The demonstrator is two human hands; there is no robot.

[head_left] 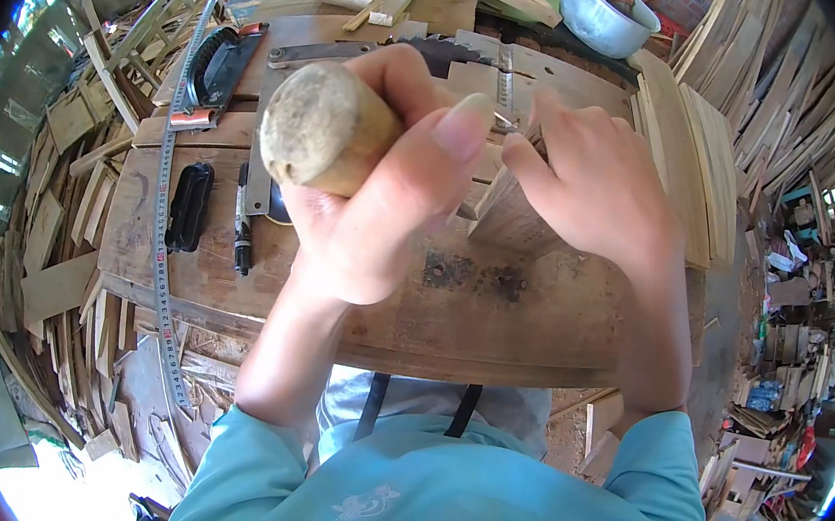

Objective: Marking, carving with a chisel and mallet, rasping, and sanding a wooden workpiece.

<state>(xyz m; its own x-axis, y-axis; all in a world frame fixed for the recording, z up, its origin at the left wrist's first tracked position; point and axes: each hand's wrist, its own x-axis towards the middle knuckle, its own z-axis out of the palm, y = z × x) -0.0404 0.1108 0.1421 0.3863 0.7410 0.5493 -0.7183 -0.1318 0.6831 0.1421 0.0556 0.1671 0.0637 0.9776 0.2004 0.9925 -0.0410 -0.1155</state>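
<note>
My left hand is wrapped round a tool's thick, pale wooden handle, whose worn round butt faces up. The hand hides most of the rest of this tool, so its kind does not show. Beyond the left thumb, a thin bit of metal shows close to the right fingertips; I cannot tell whether it belongs to the same tool. On the right, my right hand is closed over the top of a wooden block on the brown workbench. Its fingers partly cover the block.
A tape measure runs along the bench's left side, near a black-handled sanding tool, a black plastic case and a black pen. Boards stand at the right. A metal bowl and a saw blade lie farther back.
</note>
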